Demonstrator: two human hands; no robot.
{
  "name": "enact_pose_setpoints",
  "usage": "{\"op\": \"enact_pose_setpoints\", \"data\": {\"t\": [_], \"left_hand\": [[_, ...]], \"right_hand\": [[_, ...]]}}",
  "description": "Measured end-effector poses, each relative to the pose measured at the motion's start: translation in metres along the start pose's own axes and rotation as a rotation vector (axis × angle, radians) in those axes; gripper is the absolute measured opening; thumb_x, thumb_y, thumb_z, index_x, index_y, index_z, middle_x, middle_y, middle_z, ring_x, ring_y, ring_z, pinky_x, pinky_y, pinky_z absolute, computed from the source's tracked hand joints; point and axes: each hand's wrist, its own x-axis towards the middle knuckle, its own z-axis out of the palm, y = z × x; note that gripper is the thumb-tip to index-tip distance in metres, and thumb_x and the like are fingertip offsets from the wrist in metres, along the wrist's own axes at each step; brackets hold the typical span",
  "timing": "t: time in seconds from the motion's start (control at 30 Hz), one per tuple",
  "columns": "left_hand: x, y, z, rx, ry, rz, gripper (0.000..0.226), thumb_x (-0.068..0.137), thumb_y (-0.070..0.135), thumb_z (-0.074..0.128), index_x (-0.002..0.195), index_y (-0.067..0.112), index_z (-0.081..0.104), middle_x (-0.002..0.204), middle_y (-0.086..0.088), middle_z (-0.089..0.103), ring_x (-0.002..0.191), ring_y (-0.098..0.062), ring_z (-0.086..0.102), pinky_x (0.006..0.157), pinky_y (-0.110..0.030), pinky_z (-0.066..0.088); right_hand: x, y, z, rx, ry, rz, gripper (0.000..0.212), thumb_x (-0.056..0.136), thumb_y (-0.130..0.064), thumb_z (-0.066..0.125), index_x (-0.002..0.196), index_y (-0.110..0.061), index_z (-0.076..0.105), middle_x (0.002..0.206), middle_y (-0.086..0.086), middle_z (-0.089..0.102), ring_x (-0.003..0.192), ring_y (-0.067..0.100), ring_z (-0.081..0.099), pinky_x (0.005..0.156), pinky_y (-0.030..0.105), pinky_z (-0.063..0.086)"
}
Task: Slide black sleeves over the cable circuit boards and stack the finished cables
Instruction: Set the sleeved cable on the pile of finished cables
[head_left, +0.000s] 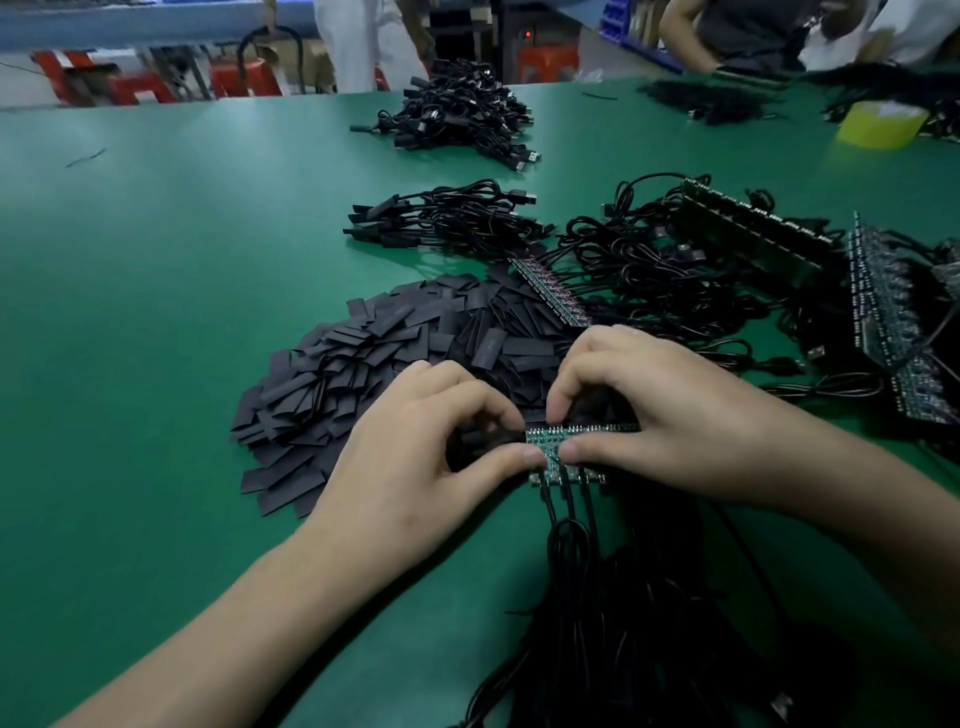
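Right at the middle of the table's (182, 260) near edge, a green strip of circuit boards (546, 440) is held just above the surface. The left hand (415, 457) pinches its left end and the right hand (665, 410) grips the rest, thumbs almost meeting. Black cables (569, 514) trail from the strip toward the near edge. Just beyond the hands lies a pile of black sleeves (395, 353). Further back sits a small stack of finished cables (447, 215), with a bigger heap (462, 111) near the far edge. Unsleeved board panels (753, 228) crowd the right edge, and a yellow tape roll (880, 124) sits in the far right corner.
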Motion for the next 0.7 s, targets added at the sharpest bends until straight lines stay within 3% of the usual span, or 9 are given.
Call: {"op": "enact_pose_setpoints", "data": {"t": [0.1,0.17,0.33,0.43,0.57,0.7], "left_hand": [[0.0,0.003,0.0,-0.07,0.009,-0.017,0.022,0.084,0.054,0.074,0.093,0.034,0.072,0.087,0.016,0.063,0.092,-0.009,0.057,0.081,-0.026,0.046],[0.0,0.003,-0.001,-0.15,0.018,-0.019,0.017,0.084,0.047,0.076,0.09,0.031,0.076,0.084,0.013,0.067,0.086,-0.012,0.062,0.076,-0.026,0.047],[-0.002,0.004,-0.004,-0.451,-0.002,-0.17,0.02,0.078,0.044,0.077,0.084,0.024,0.081,0.069,0.006,0.073,0.062,-0.003,0.065,0.063,-0.02,0.051],[-0.002,0.005,-0.003,-0.597,-0.037,-0.228,0.014,0.077,0.035,0.077,0.081,0.023,0.081,0.067,0.001,0.075,0.06,-0.003,0.067,0.062,-0.014,0.05],[0.0,0.005,-0.007,-0.713,-0.031,-0.224,0.011,0.077,0.028,0.079,0.082,0.018,0.082,0.068,-0.002,0.075,0.06,-0.005,0.067,0.061,-0.016,0.051],[0.0,0.008,-0.011,-0.783,-0.055,-0.215,0.006,0.076,0.021,0.077,0.076,0.015,0.079,0.063,0.002,0.072,0.054,0.001,0.062,0.055,-0.009,0.046]], "right_hand": [[0.0,-0.006,0.003,0.166,0.083,0.002,0.016,0.083,-0.026,0.082,0.089,-0.032,0.069,0.085,-0.017,0.064,0.084,-0.007,0.059,0.07,0.006,0.041],[-0.001,-0.009,0.006,0.273,0.117,-0.005,0.016,0.082,-0.021,0.082,0.087,-0.029,0.07,0.078,-0.015,0.067,0.08,-0.005,0.063,0.069,0.005,0.042],[-0.002,-0.006,0.009,0.342,0.174,0.021,0.008,0.08,-0.037,0.078,0.085,-0.031,0.076,0.08,-0.019,0.072,0.08,-0.002,0.066,0.071,0.011,0.045],[-0.001,-0.005,0.012,0.352,0.149,0.037,0.007,0.083,-0.038,0.077,0.082,-0.032,0.076,0.077,-0.021,0.072,0.076,-0.003,0.066,0.067,0.014,0.044],[-0.002,-0.006,0.013,0.396,0.191,0.006,0.007,0.087,-0.037,0.077,0.085,-0.031,0.075,0.084,-0.015,0.073,0.084,0.006,0.068,0.08,0.03,0.05],[-0.001,-0.006,0.012,0.437,0.159,-0.031,0.006,0.085,-0.038,0.075,0.084,-0.032,0.074,0.082,-0.015,0.072,0.083,0.005,0.067,0.078,0.024,0.049]]}}
